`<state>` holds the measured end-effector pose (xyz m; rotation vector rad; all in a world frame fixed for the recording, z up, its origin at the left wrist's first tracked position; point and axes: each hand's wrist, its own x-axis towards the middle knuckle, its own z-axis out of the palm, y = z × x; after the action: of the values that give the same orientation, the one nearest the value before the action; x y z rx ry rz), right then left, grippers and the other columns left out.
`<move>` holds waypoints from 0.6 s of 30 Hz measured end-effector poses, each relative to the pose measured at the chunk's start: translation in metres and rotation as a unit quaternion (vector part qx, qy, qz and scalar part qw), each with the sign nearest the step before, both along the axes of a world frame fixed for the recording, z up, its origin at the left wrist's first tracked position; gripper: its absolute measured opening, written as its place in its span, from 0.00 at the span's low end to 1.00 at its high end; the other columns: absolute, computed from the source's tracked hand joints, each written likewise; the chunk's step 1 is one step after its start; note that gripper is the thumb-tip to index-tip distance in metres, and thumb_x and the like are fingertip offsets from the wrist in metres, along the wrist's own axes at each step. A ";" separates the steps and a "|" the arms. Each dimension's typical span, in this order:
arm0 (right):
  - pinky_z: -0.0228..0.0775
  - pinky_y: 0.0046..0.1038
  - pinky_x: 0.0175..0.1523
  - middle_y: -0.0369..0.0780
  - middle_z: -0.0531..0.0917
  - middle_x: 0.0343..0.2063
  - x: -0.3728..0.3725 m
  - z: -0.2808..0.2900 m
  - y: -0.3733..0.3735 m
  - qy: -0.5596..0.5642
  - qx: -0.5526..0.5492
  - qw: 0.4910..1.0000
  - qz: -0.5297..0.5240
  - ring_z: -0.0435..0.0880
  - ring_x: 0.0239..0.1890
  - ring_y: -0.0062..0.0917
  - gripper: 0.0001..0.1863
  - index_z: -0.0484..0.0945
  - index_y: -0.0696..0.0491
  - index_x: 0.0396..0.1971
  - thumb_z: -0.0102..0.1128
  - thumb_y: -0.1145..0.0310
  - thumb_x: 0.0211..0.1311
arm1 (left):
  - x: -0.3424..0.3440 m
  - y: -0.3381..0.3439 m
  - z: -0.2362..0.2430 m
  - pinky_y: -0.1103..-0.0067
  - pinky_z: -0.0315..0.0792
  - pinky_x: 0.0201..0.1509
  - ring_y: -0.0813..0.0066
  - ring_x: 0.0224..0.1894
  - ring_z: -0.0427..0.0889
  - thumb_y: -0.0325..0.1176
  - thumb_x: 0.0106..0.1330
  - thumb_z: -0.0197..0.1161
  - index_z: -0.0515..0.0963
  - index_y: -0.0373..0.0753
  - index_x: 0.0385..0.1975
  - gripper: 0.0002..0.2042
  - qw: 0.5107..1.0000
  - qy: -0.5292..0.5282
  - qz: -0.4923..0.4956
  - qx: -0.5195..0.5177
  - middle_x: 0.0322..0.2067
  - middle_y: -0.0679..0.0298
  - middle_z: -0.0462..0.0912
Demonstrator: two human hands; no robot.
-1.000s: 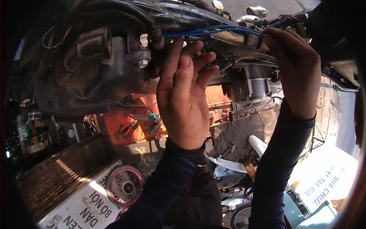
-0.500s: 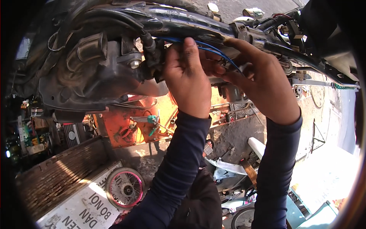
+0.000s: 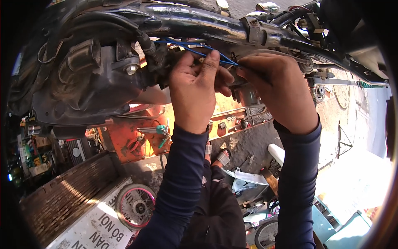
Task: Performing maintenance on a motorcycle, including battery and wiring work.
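Note:
Thin blue wire (image 3: 227, 58) runs in two strands beneath a dark motorcycle frame tube (image 3: 199, 20). My right hand (image 3: 282, 85) pinches the strands together where they meet, thumb against bent fingers. To its left, my left hand (image 3: 195, 91) is loosely closed, thumb raised and fingers curled. One strand passes behind that thumb, and the exact contact is partly hidden. Left of this hand is a black connector with a rubber boot (image 3: 146, 45). Beyond it sits a dark, dusty housing (image 3: 89, 93) with a bolt (image 3: 131, 69).
Below the motorcycle lies an orange tray (image 3: 118, 135) with pliers (image 3: 136, 143) and green-handled tools. A wheel with a pink rim (image 3: 137, 206) rests on a lettered white board (image 3: 78, 232) at lower left. White body panels (image 3: 248, 176) and loose parts lie on the floor at right.
My right hand has closed to a pinch, drawing the blue strands into a straighter line. My left hand has shifted slightly left and down. The whole view has also shifted a little.

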<state>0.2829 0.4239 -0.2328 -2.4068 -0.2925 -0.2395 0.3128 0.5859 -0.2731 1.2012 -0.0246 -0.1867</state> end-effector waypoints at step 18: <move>0.67 0.27 0.38 0.42 0.79 0.25 -0.080 -0.011 -0.063 0.122 0.101 0.983 -0.092 0.78 0.30 0.26 0.07 0.81 0.65 0.34 0.63 0.82 0.54 | -0.005 0.041 0.001 0.69 0.69 0.52 0.70 0.37 0.80 0.29 0.50 0.69 0.82 0.41 0.40 0.15 0.658 -0.593 -0.099 0.454 0.32 0.67 0.80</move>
<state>0.2026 0.3610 -0.2436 -2.2321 0.0651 -0.0506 0.3075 0.6270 -0.2719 2.1427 -1.3750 0.5140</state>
